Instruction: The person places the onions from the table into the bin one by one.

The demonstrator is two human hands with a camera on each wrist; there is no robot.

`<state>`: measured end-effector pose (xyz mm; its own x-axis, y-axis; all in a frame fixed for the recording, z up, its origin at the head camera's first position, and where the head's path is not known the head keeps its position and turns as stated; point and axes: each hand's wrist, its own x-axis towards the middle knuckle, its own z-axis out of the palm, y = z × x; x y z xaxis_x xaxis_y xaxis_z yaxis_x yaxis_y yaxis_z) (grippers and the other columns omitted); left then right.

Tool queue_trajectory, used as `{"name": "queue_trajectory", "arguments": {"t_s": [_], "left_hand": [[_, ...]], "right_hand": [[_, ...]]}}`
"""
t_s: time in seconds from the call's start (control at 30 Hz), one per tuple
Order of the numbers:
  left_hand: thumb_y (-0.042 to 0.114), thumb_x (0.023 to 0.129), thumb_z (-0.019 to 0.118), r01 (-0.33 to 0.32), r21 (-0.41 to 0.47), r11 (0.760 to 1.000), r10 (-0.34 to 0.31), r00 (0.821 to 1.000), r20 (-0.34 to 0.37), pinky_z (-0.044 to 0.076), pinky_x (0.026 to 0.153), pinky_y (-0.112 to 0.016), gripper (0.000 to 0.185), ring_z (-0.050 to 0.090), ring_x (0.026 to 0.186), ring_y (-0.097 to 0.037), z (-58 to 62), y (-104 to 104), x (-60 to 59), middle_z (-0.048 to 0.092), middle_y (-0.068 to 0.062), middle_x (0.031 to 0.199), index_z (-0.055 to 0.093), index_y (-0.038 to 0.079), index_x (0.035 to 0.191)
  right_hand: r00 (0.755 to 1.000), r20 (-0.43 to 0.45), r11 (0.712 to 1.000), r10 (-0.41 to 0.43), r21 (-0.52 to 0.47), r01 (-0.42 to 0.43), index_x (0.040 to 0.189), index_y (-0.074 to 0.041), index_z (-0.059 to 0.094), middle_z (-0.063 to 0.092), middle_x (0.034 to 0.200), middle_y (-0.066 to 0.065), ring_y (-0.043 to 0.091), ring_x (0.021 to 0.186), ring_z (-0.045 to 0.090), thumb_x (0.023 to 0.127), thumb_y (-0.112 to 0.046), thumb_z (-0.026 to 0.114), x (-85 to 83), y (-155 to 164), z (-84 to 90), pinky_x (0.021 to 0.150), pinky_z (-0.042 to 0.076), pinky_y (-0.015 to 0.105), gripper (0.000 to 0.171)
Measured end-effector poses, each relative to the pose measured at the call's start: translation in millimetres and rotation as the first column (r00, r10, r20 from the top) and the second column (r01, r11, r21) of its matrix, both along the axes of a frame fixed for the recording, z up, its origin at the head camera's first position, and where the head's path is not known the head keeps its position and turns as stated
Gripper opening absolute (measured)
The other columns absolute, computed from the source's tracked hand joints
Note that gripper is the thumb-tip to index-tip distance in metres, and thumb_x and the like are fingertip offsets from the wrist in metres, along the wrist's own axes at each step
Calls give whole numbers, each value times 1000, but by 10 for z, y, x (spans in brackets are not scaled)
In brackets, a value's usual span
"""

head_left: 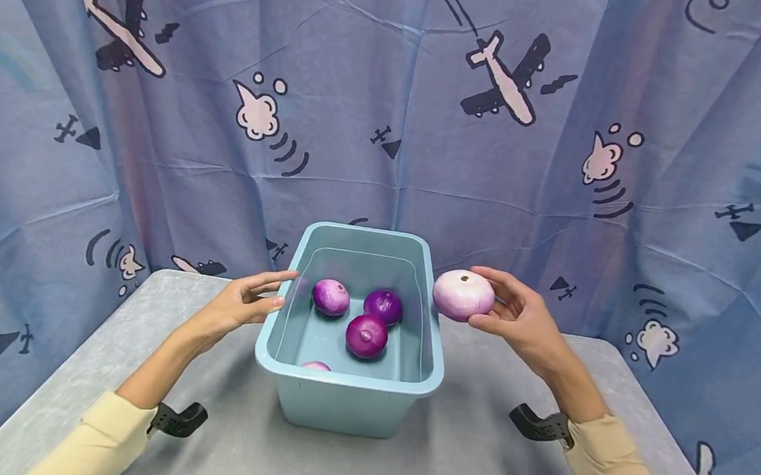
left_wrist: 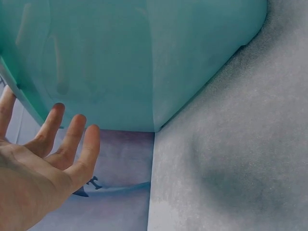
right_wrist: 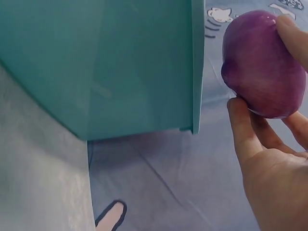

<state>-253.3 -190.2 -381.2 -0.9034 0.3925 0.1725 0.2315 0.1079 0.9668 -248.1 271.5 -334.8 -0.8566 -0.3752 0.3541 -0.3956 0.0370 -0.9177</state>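
Observation:
My right hand (head_left: 524,318) holds a pale purple onion (head_left: 462,296) between thumb and fingers, just outside the right rim of a blue-green plastic bin (head_left: 345,404). In the right wrist view, the fingers curve around the onion (right_wrist: 262,67) at about rim height. My left hand (head_left: 238,306) is at the bin's left rim, fingertips right at the edge and fingers loosely extended. Inside the bin lie a light purple onion (head_left: 331,297), a dark purple onion (head_left: 383,307) and a round purple onion (head_left: 366,337). The near wall hides most of another onion (head_left: 316,365).
The bin stands on a grey tabletop (head_left: 470,456). Behind the table hangs a blue curtain (head_left: 367,78) printed with airplanes and clouds. Black bands are on both wrists, over cream sleeves (head_left: 98,432).

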Motion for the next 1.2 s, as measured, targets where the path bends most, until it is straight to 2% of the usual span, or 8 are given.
{"name": "queue_trajectory", "arguments": {"t_s": [0.37, 0.63, 0.83, 0.93, 1.03, 1.2], "left_hand": [[22, 99, 69, -17, -17, 1000, 17, 1000, -11, 49, 96, -53, 53, 58, 121, -30, 2, 18, -15, 44, -22, 149, 53, 16, 150], [20, 99, 69, -16, -6, 1000, 16, 1000, -18, 52, 93, -45, 54, 60, 119, -27, -8, 24, -2, 47, -21, 147, 52, 13, 150], [19, 100, 68, -3, 2, 1000, 3, 1000, -21, 49, 95, -54, 54, 60, 118, -29, 2, 41, 7, 49, -22, 145, 52, 13, 150], [21, 100, 68, -1, -9, 1000, 1, 1000, -21, 49, 95, -52, 53, 59, 120, -29, 12, 55, 2, 47, -21, 147, 52, 14, 150], [22, 100, 68, -1, -15, 1000, 0, 1000, -25, 50, 95, -50, 52, 58, 122, -29, 16, 59, -13, 45, -21, 149, 53, 15, 150], [22, 101, 67, 3, -27, 1000, -4, 1000, -23, 49, 96, -50, 51, 58, 122, -30, -3, 49, -24, 46, -20, 148, 53, 16, 150]], "right_hand": [[996, -4, 995, 90, -40, -90, 146, 4, 47, 50, 140, 19, 29, 121, 56, 79, 18, 78, -52, -306, 51, 101, 47, 35, 75], [989, 19, 988, 149, -35, -149, 147, 5, 46, 48, 141, 21, 31, 123, 56, 77, 13, 83, -49, -437, 76, 101, 47, 37, 80], [982, 14, 982, 188, -17, -187, 148, 7, 42, 48, 144, 21, 37, 128, 53, 80, 13, 80, -27, -406, 66, 103, 45, 41, 77], [985, 5, 985, 173, 0, -173, 147, 4, 44, 50, 145, 21, 39, 130, 52, 86, 11, 76, -1, -338, 52, 101, 45, 43, 69], [994, -3, 994, 108, 25, -108, 144, 1, 50, 53, 142, 20, 36, 128, 55, 92, 5, 72, 23, -262, 22, 99, 48, 42, 57], [1000, -31, 999, 6, 45, -5, 135, 5, 56, 58, 134, 23, 31, 120, 61, 99, -3, 66, 69, -106, -110, 96, 51, 41, 38]]}}
